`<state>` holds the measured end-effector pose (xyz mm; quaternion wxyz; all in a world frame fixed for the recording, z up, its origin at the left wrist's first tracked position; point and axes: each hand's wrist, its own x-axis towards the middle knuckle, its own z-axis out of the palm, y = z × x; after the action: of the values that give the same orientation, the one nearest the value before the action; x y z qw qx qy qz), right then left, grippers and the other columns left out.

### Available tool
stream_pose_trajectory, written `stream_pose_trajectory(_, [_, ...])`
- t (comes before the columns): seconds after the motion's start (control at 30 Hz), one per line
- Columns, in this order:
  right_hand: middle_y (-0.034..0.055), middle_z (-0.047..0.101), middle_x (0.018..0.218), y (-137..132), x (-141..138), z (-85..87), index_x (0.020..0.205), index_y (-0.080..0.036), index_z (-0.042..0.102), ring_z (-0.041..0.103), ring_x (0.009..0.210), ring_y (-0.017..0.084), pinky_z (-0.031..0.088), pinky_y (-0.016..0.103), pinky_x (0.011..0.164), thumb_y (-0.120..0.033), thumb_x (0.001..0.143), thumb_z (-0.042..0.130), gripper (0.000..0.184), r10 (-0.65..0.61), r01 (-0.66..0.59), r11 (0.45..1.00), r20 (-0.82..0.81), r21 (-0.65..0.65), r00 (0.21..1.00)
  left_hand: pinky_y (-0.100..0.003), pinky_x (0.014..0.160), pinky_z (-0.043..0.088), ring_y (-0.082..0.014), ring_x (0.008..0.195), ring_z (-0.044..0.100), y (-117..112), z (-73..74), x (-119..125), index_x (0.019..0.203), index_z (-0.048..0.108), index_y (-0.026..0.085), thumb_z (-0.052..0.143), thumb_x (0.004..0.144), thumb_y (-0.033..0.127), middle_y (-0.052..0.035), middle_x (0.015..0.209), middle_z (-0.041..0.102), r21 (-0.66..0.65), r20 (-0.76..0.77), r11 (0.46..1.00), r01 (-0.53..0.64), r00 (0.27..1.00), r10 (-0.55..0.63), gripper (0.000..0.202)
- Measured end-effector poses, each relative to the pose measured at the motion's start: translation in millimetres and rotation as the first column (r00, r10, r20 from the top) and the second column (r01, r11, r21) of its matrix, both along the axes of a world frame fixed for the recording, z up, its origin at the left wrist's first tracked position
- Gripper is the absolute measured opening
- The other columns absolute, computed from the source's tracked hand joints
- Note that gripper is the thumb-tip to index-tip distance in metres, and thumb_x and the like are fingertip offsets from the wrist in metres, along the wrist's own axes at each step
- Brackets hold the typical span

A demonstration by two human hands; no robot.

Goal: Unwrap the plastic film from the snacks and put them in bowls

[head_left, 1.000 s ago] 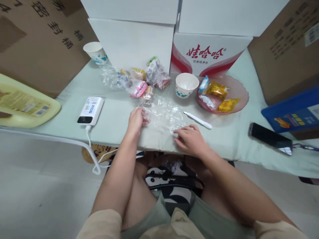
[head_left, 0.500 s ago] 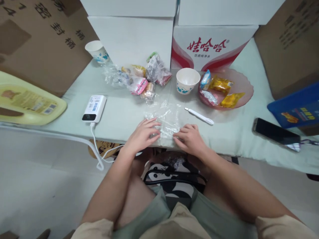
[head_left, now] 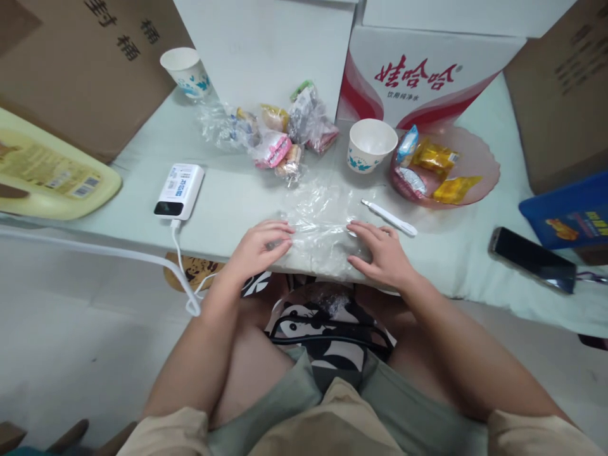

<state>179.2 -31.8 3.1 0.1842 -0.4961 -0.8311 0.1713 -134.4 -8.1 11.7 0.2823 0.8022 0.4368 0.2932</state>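
Observation:
A thin, clear plastic bag (head_left: 319,244) lies wrinkled on the cloth-covered table near its front edge. My left hand (head_left: 259,248) rests at the bag's left side, fingers stretched towards it and thumb apart. At the bag's right side is my right hand (head_left: 381,251), its fingertips on the plastic and its thumb spread away from them. Just beyond the right fingers lies a slim white pen-like tool (head_left: 390,218). Behind the bag sits a pile of small wrapped snacks (head_left: 275,144) in clear plastic. A paper cup (head_left: 372,147) with blue leaf print stands upright to the right.
A pink translucent bowl (head_left: 484,172) holds several packets. A power bank (head_left: 180,190) with a white cable lies left, near a yellow jug (head_left: 52,171). Another paper cup (head_left: 186,71) tilts by the boxes. A phone (head_left: 532,258) and blue package (head_left: 570,212) lie right. White cartons (head_left: 266,57) line the back.
My hands have moved apart, left hand leftward and right hand rightward, and the plastic bag between them lies more spread out. The camera view has shifted slightly.

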Motion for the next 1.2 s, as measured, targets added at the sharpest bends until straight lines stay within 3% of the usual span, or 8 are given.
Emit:
stream_pose_trajectory(0.23, [0.0076,0.038,0.163,-7.8,14.0,-12.0,0.145,-0.032,0.051,0.027,0.153,0.036,0.020,0.059,0.119,-0.057,0.081,0.070,0.071,0.168,-0.188,0.973,0.140,0.138,0.976,-0.037,0.093,0.055,-0.0237,0.099,0.072,-1.1,5.8,7.9,0.081,0.075,0.019,0.057,0.090,0.041,-0.0092,0.098,0.078,-0.078,0.091,0.983,-0.164,0.981,0.171,0.030])
stream_pose_trajectory(0.4, [0.0047,0.057,0.150,-1.7,-3.6,-16.9,0.113,-0.030,0.069,0.041,0.147,0.029,0.025,0.054,0.119,-0.031,0.094,0.058,0.022,0.143,-0.155,0.969,0.073,0.194,0.987,-0.029,0.075,0.054,-0.0190,0.078,0.071,-1.3,10.3,14.8,0.078,0.072,0.018,0.051,0.092,0.043,-0.0054,0.079,0.076,-0.142,0.074,0.981,-0.134,0.987,0.145,0.036])
stream_pose_trajectory(0.5, [0.0066,0.069,0.133,0.2,-7.8,-11.6,0.087,-0.025,0.067,0.056,0.134,0.027,0.037,0.051,0.113,-0.029,0.096,0.052,0.018,0.123,-0.103,0.984,-0.141,0.143,0.982,-0.028,0.074,0.053,-0.0183,0.075,0.069,-1.7,11.6,13.9,0.083,0.070,0.019,0.060,0.085,0.044,-0.0037,0.079,0.076,-0.126,0.046,0.980,-0.154,0.986,0.161,0.027])
stream_pose_trajectory(0.67, [0.0066,0.077,0.101,-4.7,-1.6,-4.6,0.086,-0.024,0.058,0.071,0.097,0.023,0.054,0.041,0.088,-0.039,0.096,0.050,0.020,-0.225,0.130,0.971,-0.591,-0.199,0.775,-0.033,0.086,0.054,-0.0200,0.085,0.070,-1.2,10.5,7.0,0.115,0.066,0.021,0.081,0.067,0.043,-0.0032,0.092,0.077,-0.155,-0.021,0.983,-0.097,0.995,0.095,0.054])
stream_pose_trajectory(0.83, [-0.0005,0.072,0.074,2.7,7.6,-10.7,0.090,-0.026,0.052,0.070,0.074,0.019,0.055,0.039,0.082,-0.056,0.094,0.052,0.031,-0.488,0.235,0.871,-0.707,-0.431,0.512,-0.035,0.083,0.054,-0.0208,0.084,0.068,4.9,6.2,7.0,0.083,0.070,0.019,0.069,0.078,0.043,-0.0063,0.087,0.073,-0.131,0.019,0.975,-0.179,0.983,0.183,0.024])
stream_pose_trajectory(1.0, [0.0039,0.074,0.099,0.7,8.9,-12.9,0.126,-0.029,0.046,0.072,0.093,0.023,0.056,0.043,0.087,-0.067,0.076,0.069,0.066,-0.317,0.038,0.935,-0.780,-0.354,0.540,-0.031,0.075,0.053,-0.0185,0.077,0.065,11.2,3.9,11.1,0.073,0.063,0.019,0.071,0.072,0.045,-0.0043,0.079,0.070,-0.163,0.208,0.934,-0.320,0.914,0.349,0.027])
stream_pose_trajectory(1.1, [-0.0007,0.070,0.079,-2.5,4.8,-9.2,0.112,-0.026,0.055,0.070,0.073,0.018,0.056,0.035,0.072,-0.053,0.081,0.072,0.044,-0.383,0.129,0.915,-0.724,-0.381,0.574,-0.028,0.066,0.050,-0.0149,0.066,0.060,13.6,3.1,10.4,0.079,0.062,0.019,0.075,0.068,0.045,0.0003,0.069,0.064,-0.195,0.230,0.914,-0.356,0.889,0.395,0.031])
stream_pose_trajectory(1.2, [-0.0037,0.064,0.069,0.3,3.2,-6.0,0.096,-0.024,0.058,0.060,0.053,0.011,0.052,0.027,0.056,-0.048,0.088,0.063,0.025,-0.503,0.281,0.864,-0.705,-0.418,0.500,-0.025,0.059,0.045,-0.0121,0.057,0.054,16.0,0.4,8.4,0.089,0.062,0.020,0.081,0.063,0.044,0.0048,0.062,0.059,-0.255,0.241,0.910,-0.326,0.890,0.387,0.040])
